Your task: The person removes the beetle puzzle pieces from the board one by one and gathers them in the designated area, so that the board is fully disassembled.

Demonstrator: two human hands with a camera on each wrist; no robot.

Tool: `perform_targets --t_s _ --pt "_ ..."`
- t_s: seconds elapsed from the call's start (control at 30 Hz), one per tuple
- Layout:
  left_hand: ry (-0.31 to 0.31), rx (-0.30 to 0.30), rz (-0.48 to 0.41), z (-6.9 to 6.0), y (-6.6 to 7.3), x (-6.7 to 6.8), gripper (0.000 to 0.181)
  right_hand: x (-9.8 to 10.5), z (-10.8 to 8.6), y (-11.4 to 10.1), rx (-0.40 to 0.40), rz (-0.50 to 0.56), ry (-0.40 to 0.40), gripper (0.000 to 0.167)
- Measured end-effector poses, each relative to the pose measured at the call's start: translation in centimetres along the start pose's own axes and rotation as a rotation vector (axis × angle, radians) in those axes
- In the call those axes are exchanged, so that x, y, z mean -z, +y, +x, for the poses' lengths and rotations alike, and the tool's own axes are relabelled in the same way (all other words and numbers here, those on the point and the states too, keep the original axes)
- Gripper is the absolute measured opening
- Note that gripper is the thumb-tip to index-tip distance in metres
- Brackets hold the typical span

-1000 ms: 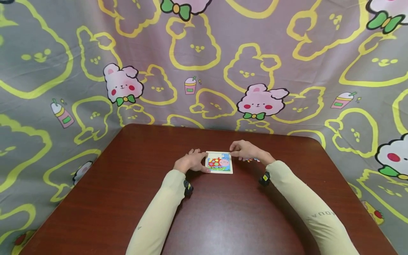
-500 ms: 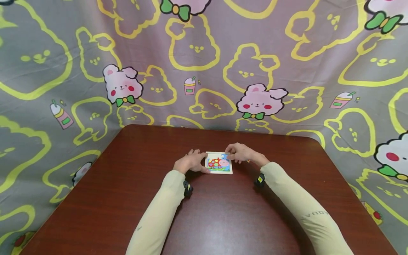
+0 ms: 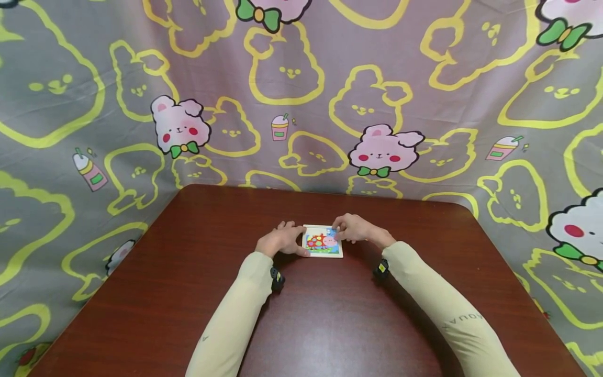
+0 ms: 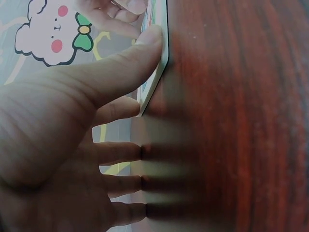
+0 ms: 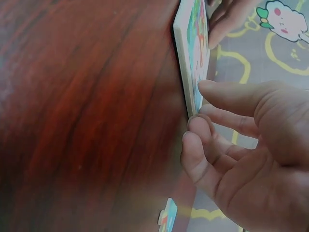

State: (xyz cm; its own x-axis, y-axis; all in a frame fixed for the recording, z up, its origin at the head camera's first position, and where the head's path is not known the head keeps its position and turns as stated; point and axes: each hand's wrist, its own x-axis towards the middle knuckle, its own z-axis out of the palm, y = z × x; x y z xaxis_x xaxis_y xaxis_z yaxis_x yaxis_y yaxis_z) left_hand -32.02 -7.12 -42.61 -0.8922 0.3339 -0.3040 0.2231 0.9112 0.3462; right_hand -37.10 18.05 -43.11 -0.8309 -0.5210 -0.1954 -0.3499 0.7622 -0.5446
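Observation:
A small picture jigsaw puzzle (image 3: pixel 318 242) in a pale frame lies flat on the table. It shows a red, spotted, pink-faced creature, and its upper left part is plain white. On its left side rests my left hand (image 3: pixel 281 240), thumb laid on the near corner and index finger touching the far one. The other left fingers stand straight on the tabletop. At the upper right corner, my right hand (image 3: pixel 356 229) pinches the board, its thumb (image 5: pixel 219 94) on the picture and curled fingers against the edge. Whether a loose piece lies under that thumb cannot be seen.
A loose colourful puzzle piece (image 5: pixel 168 215) lies on the table by the right hand, mostly hidden from the head view. The dark reddish-brown table (image 3: pixel 325 314) stretches around. Behind it hangs a grey curtain (image 3: pixel 301 68) with rabbit prints.
My right hand has moved left from beside the puzzle onto its upper right corner, then slightly nearer me. The left hand and the puzzle stay in place.

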Motion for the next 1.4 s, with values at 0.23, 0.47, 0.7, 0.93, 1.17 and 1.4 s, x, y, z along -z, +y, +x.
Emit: perform_targets --t_s 0.23,0.47,0.7,0.93,1.17,1.4 --pt "0.003 0.000 0.001 0.2 0.1 -0.1 0.083 -0.3 0.2 0.3 -0.010 0.016 0.003 0.034" --pt "0.008 0.003 0.002 0.4 0.2 0.0 0.083 0.0 0.6 0.6 0.023 0.002 -0.014 0.034" --pt "0.007 -0.001 0.013 0.5 0.2 0.0 0.082 0.0 1.0 0.4 0.006 0.005 -0.017 0.034" --pt "0.002 0.004 0.007 0.5 0.3 0.0 0.082 0.1 1.1 0.3 0.005 -0.059 0.027 0.033" --pt "-0.002 -0.010 0.003 0.4 0.4 0.2 0.081 0.3 1.0 0.0 0.029 -0.086 0.068 0.030" --pt "0.002 -0.009 0.009 0.1 0.2 0.1 0.081 0.3 1.0 -0.2 0.072 -0.089 0.122 0.023"
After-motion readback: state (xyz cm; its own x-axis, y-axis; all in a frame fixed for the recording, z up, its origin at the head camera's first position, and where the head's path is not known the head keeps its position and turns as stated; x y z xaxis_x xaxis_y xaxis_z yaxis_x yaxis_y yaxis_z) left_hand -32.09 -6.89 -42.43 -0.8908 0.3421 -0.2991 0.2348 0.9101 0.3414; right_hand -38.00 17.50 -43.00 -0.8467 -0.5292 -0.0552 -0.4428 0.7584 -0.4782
